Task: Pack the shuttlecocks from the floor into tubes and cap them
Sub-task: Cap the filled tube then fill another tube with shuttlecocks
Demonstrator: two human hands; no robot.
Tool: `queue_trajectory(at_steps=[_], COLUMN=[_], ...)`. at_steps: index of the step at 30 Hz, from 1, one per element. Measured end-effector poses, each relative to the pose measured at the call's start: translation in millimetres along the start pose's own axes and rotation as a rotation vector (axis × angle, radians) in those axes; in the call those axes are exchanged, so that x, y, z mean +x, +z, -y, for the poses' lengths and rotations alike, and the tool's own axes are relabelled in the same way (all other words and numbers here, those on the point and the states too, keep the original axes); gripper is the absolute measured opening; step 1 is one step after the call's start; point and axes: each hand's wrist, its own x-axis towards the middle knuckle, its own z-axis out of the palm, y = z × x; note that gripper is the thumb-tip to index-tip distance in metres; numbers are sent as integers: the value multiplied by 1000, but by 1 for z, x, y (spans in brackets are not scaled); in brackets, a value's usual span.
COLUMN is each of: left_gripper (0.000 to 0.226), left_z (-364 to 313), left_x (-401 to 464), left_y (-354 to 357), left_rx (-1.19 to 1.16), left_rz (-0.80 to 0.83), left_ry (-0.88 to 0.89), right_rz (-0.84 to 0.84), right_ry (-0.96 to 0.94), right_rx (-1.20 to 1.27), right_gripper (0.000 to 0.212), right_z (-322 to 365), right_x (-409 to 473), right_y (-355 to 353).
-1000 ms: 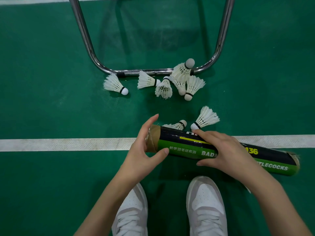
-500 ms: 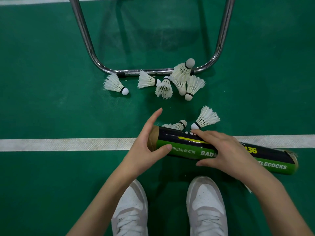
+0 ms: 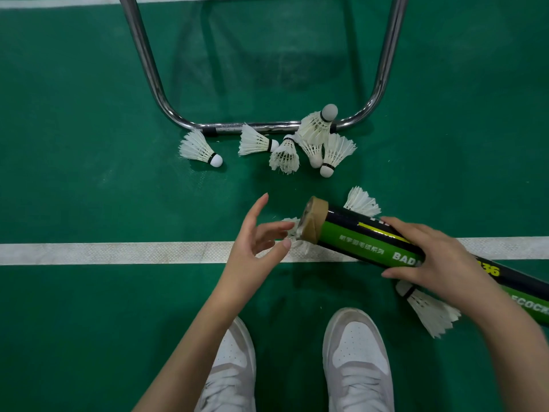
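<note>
My right hand (image 3: 433, 257) is gripping the black-and-green cardboard shuttlecock tube (image 3: 365, 239); my left hand (image 3: 255, 248), fingers loosely spread, is touching white feathers (image 3: 292, 230) at its mouth.

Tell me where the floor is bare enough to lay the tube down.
Bare green floor lies left of the left hand, below the white line, and left of the lone shuttlecock. It is crowded along the metal frame, where the shuttlecock cluster lies, and beside the tube.

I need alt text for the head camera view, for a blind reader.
The right hand grips a green and black tube above a green floor; the left hand touches a shuttlecock at its open end. More shuttlecocks lie near a metal frame.
</note>
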Motion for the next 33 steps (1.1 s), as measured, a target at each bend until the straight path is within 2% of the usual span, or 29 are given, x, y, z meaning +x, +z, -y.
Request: queue_trajectory(at_steps=[14,21,29,33], left_gripper=[78,72,59,57], left_z=[23,20,9,4], left_x=[24,23,1,-6], left_y=[26,22,-17,-29], left_rx=[85,40,56,42], left_rz=[158,89,-111,-148], left_ry=[-115,-84,4,34], right_rz=[20,26,40,63], right_ry=[45,57,48,17], right_rx=[27,39,30,-5], right_gripper=[90,90,89,91], right_z=[-15,-15,-10,-2], right_x=[-6,-6,-6,-3], right_y=[11,10,13,16])
